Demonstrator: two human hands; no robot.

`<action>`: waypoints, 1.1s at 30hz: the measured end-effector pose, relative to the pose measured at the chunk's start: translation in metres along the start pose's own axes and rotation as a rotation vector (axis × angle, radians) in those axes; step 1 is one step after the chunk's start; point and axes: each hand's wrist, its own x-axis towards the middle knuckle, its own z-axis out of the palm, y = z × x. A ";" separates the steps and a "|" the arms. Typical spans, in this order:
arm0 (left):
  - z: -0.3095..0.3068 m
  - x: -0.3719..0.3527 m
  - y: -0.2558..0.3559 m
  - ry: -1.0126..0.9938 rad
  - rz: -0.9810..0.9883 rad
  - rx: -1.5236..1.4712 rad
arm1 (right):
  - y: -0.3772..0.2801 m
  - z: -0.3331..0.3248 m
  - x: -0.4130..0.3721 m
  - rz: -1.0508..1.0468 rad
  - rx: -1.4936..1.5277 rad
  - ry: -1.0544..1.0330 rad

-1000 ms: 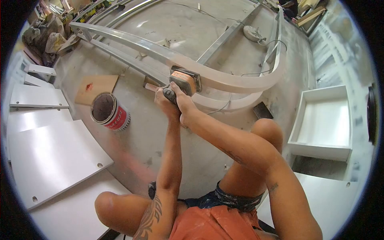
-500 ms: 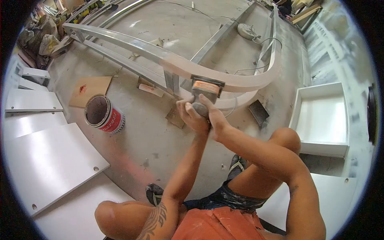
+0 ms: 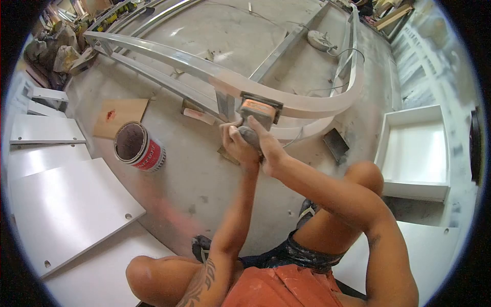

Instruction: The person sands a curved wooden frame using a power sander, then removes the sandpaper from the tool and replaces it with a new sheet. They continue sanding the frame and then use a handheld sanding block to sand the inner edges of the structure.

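Both of my hands are wrapped round an orange and grey power sander (image 3: 258,110) near the middle of the view. Its dark pad rests against the side of a curved metal frame (image 3: 307,106), on a stretch coated in a pale pinkish layer. My left hand (image 3: 238,143) holds the sander's left and rear side, with its fingers bent. My right hand (image 3: 268,146) closes over the top and right of the grey body. The pad's contact face is hidden from this angle.
An open paint can (image 3: 140,148) stands left beside a brown board (image 3: 120,117). White panels (image 3: 76,210) lie at the lower left. At the right are a white open box (image 3: 415,148) and a dark block (image 3: 336,145). A cable (image 3: 358,50) crosses the frame's far right.
The sander and both hands have shifted slightly left along the frame. The surroundings appear a little further right in the view.
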 end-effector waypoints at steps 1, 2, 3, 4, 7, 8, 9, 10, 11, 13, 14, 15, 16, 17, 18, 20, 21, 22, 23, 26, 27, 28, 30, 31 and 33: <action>-0.005 0.013 -0.006 0.000 0.005 -0.001 | 0.001 0.011 0.005 -0.013 -0.004 -0.019; -0.010 0.026 -0.012 -0.004 -0.045 -0.071 | 0.000 0.020 0.009 0.014 -0.040 0.010; -0.014 0.037 -0.018 -0.008 -0.094 -0.141 | 0.002 0.028 0.016 0.013 -0.041 0.008; -0.017 0.047 -0.014 -0.006 -0.091 -0.143 | 0.004 0.036 0.023 0.032 -0.039 -0.004; -0.025 0.077 -0.008 -0.017 0.041 0.002 | 0.008 0.059 0.042 0.035 -0.051 0.012; -0.028 0.087 -0.008 -0.037 -0.011 -0.068 | 0.011 0.065 0.053 0.032 -0.026 -0.012; -0.030 0.097 -0.009 -0.057 -0.063 -0.140 | 0.013 0.069 0.061 0.028 -0.001 -0.036; -0.030 0.107 -0.010 -0.038 -0.052 -0.094 | 0.010 0.076 0.060 -0.019 -0.043 -0.033; -0.030 0.114 -0.011 -0.042 -0.051 -0.097 | 0.008 0.081 0.056 -0.024 -0.042 -0.032; -0.033 0.125 -0.016 -0.064 0.083 0.074 | 0.001 0.092 0.045 0.003 -0.001 0.002; -0.033 0.127 -0.018 -0.077 -0.050 -0.074 | 0.002 0.090 0.050 -0.008 -0.044 -0.002; -0.034 0.123 -0.016 -0.082 -0.053 -0.071 | 0.004 0.087 0.050 -0.006 -0.039 0.001; -0.034 0.116 -0.013 -0.067 0.068 0.071 | 0.006 0.084 0.049 -0.011 -0.035 0.001; -0.032 0.109 -0.011 -0.053 0.190 0.210 | 0.007 0.079 0.048 -0.018 -0.031 0.000; -0.030 0.099 -0.011 -0.058 0.189 0.205 | 0.006 0.073 0.044 -0.023 -0.031 0.005; -0.024 0.073 -0.017 -0.017 0.154 0.123 | 0.003 0.054 0.032 0.029 -0.090 0.006; -0.021 0.060 -0.020 -0.026 0.148 0.119 | 0.003 0.044 0.028 0.026 -0.086 0.016; -0.019 0.048 -0.023 -0.027 0.120 0.099 | 0.003 0.032 0.026 0.048 -0.130 0.042; -0.016 0.035 -0.026 -0.029 0.092 0.080 | 0.003 0.021 0.023 0.070 -0.173 0.067; 0.001 -0.009 -0.024 0.001 0.046 0.101 | -0.001 -0.019 0.015 0.112 -0.181 0.072; 0.005 -0.023 -0.021 0.035 0.010 0.096 | -0.004 -0.026 0.004 0.104 -0.241 0.114; 0.005 -0.034 -0.024 -0.030 -0.065 0.040 | -0.003 -0.034 -0.003 0.072 -0.121 0.096; 0.015 -0.061 -0.023 -0.057 -0.004 0.080 | -0.009 -0.051 -0.017 0.055 -0.099 0.093; 0.023 -0.075 -0.021 -0.080 0.063 0.118 | -0.013 -0.063 -0.023 0.036 -0.078 0.084; 0.040 -0.103 -0.017 -0.086 0.029 0.070 | -0.019 -0.097 -0.022 0.022 -0.084 0.063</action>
